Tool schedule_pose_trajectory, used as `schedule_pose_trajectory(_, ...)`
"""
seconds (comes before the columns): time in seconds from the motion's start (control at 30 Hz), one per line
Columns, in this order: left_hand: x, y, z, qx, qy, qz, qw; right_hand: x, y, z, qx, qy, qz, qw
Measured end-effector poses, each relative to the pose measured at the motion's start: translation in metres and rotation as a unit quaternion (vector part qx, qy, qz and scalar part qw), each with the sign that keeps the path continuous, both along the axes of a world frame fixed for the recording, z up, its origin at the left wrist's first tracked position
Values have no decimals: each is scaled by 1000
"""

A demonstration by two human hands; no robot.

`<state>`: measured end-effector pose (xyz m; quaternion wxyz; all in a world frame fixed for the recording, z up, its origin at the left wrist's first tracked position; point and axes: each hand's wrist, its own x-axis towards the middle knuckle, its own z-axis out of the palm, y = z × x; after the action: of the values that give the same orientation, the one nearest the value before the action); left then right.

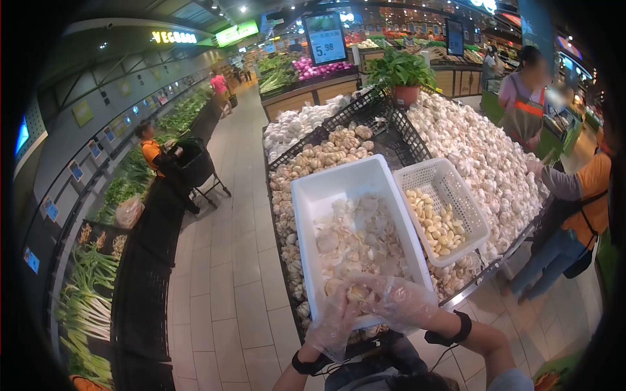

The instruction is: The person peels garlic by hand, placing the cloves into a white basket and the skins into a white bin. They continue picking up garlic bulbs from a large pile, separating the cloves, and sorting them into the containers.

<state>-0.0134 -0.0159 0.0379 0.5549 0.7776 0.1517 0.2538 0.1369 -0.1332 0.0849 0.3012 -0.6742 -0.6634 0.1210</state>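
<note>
Clear plastic gloves cover both of my hands, which meet over the near end of a white foam box (303, 221). Between my fingertips is a garlic bulb (357, 292), partly hidden by the gloves. My left hand (331, 320) closes on it from the left, and my right hand (399, 303) from the right. Loose garlic skins (358, 231) cover the bottom of the box. Just right of it, a white perforated basket (460, 189) holds peeled garlic cloves (435, 221).
Heaped garlic bulbs (463, 130) surround the box, with a black crate (398, 133) and potted plant (405, 75) behind. A person in orange (583, 195) stands at the right edge of the stand. Across the aisle, another person pushes a black cart (193, 163) beside the greens shelf (88, 274).
</note>
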Motion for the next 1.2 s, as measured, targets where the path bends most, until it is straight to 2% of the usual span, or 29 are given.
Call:
schedule_pose_trajectory(0.07,-3,4,-19,40,77,-21,996,-1,2,12,-25,-123,45,991)
schedule_pose_trajectory(0.1,-7,8,-29,41,77,-19,996,-1,4,13,-24,-123,47,991)
schedule_pose_trajectory(0.17,-12,14,-36,222,46,-66,972,-2,7,15,-48,55,36,997)
schedule_pose_trajectory(0.2,-11,12,-31,222,46,-66,972,-4,9,12,-48,55,36,997)
schedule_pose_trajectory(0.3,-11,-3,14,163,82,-23,983,-10,12,-9,13,69,0,998)
schedule_pose_trajectory(0.37,-9,-10,35,125,107,3,986,-10,11,-17,11,5,-17,1000)
schedule_pose_trajectory(0.4,-6,-9,34,126,108,1,986,-12,11,-16,11,6,-19,1000)
schedule_pose_trajectory(0.47,3,-10,27,17,85,11,996,-17,9,-10,4,137,-41,990)
schedule_pose_trajectory(0.5,6,-10,25,18,85,10,996,-12,11,-27,4,137,-42,990)
schedule_pose_trajectory(0.53,8,-11,22,-45,55,4,997,-4,16,-61,-7,87,-30,996)
schedule_pose_trajectory(0.57,9,-11,19,-108,25,-1,994,-3,19,-64,-19,36,-18,999)
schedule_pose_trajectory(0.6,9,-11,15,-107,25,-2,994,-3,19,-65,-18,37,-19,999)
schedule_pose_trajectory(0.67,10,-10,6,-163,41,-4,986,-7,19,-54,95,83,-54,991)
schedule_pose_trajectory(0.7,12,-10,3,-164,42,-5,986,-8,19,-45,94,83,-55,991)
schedule_pose_trajectory(0.77,15,-11,-3,-413,34,9,910,-8,17,-24,-20,109,-85,990)
schedule_pose_trajectory(0.8,14,-13,1,-414,34,9,910,-8,14,-13,-21,109,-85,990)
schedule_pose_trajectory(0.87,7,-20,18,-302,3,-59,952,-9,10,3,-25,232,-90,968)
schedule_pose_trajectory(0.9,8,-22,30,-302,3,-58,952,-5,11,-2,-26,232,-89,968)
schedule_pose_trajectory(0.93,10,-22,44,-467,-25,37,883,4,12,-11,39,247,-119,961)
schedule_pose_trajectory(0.97,11,-21,52,-612,-52,129,779,11,11,-18,105,261,-149,948)
schedule_pose_trajectory(1.0,6,-16,48,-611,-52,130,779,19,11,-16,106,262,-149,948)
schedule_pose_trajectory(1.07,-8,-3,37,-408,-96,-49,907,37,11,-11,39,189,-211,958)
schedule_pose_trajectory(1.1,-8,1,34,-408,-96,-49,907,41,11,-17,39,189,-211,958)
schedule_pose_trajectory(1.17,-5,6,34,-535,-153,-95,825,48,14,-36,94,2,-197,976)
schedule_pose_trajectory(1.2,-5,5,34,-535,-152,-96,825,49,15,-44,94,2,-197,976)
